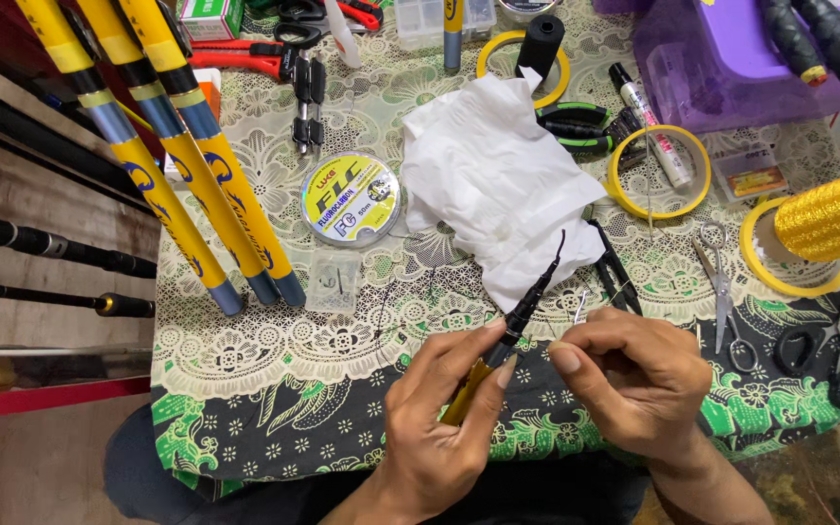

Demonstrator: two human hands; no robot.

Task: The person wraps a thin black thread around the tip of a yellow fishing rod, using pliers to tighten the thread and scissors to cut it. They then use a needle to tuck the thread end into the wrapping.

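Note:
My left hand [439,418] grips a thin rod section [522,311], black at the tip and yellow lower down, pointing up and to the right. My right hand [634,374] is closed just to its right, fingertips pinched near a small metal piece [581,307]; what it pinches is too small to tell. Both hands hover over the near edge of a table with a green, white and black patterned cloth [274,389]. A crumpled white tissue [498,185] lies just beyond the rod tip.
Three yellow-and-blue rod sections [196,175] lie at left. A round line spool [350,199], yellow tape rings [660,170], scissors [721,292], black pliers [833,355], a gold thread spool [833,209], a purple bin [731,49] and dark rods [51,248] surround the workspace.

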